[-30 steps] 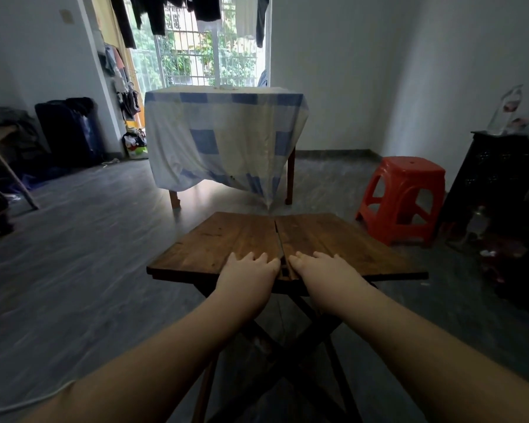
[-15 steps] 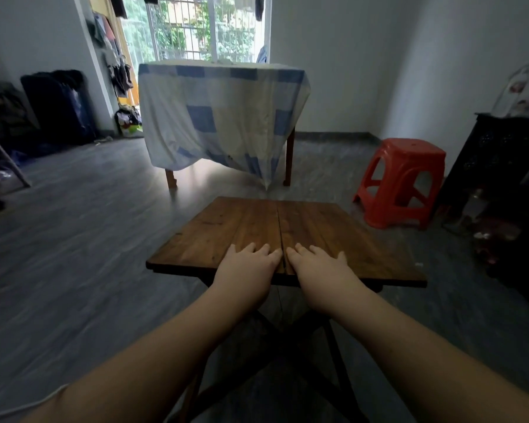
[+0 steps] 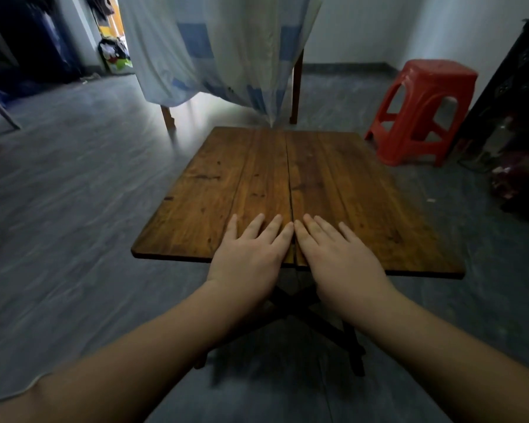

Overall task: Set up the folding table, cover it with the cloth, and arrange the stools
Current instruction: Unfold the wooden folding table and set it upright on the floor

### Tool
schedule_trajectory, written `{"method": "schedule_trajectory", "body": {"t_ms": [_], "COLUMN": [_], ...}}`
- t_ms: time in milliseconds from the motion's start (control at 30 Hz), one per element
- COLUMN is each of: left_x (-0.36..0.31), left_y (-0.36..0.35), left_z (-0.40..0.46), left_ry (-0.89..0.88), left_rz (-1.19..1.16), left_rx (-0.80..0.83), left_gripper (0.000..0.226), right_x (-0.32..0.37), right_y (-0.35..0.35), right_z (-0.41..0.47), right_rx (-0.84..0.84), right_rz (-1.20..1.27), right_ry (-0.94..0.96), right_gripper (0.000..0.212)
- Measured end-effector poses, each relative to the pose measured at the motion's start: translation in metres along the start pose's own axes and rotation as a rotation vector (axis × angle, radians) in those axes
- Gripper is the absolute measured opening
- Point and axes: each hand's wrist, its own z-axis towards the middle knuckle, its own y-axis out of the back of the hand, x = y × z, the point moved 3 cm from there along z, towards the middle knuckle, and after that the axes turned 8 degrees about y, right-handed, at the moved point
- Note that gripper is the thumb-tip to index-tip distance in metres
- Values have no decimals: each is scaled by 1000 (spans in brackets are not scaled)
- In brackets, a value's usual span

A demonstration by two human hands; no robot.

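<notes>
The wooden folding table (image 3: 342, 184) stands unfolded in front of me, its two brown halves meeting flat at a middle seam, crossed dark legs showing underneath. My left hand (image 3: 251, 254) lies flat with straight fingers on the near edge, just left of the seam. My right hand (image 3: 333, 254) lies flat just right of the seam, forefingers almost touching. A white and blue checked cloth (image 3: 226, 44) hangs over another table behind. A red plastic stool (image 3: 425, 108) stands at the right.
A dark cabinet (image 3: 513, 96) with clutter at its foot lines the right wall. Dark bags (image 3: 34, 41) and a small colourful bag (image 3: 116, 56) sit at the back left. Grey floor lies to the left of the folding table.
The two table halves have gone from a slight ridge to flat under my hands. My view has tilted down and drawn closer to the tabletop.
</notes>
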Motion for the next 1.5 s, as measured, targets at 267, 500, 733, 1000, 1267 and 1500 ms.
{"method": "schedule_trajectory", "body": {"t_ms": [267, 500, 733, 1000, 1267, 1500], "left_x": [-11, -18, -17, -21, -22, -24], "left_y": [-42, -55, -61, -72, -73, -73], "left_z": [-45, -59, -65, -68, -69, -72], "left_ry": [-3, 24, 29, 31, 21, 19], "left_rz": [-7, -17, -22, 13, -11, -17], "left_rx": [24, 23, -72, -114, -203, -204], "left_gripper": [81, 80, 86, 89, 62, 59], "right_x": [23, 30, 31, 34, 43, 41], "right_y": [-47, -67, -64, -55, -64, -75], "right_z": [-35, -42, -45, -45, -42, -48], "right_rx": [-62, -95, -28, 34, -212, -258], "right_rz": [1, -2, 79, 253, 407, 344], "right_ry": [59, 41, 66, 17, -114, -66], "right_gripper": [76, 88, 99, 98, 84, 75]}}
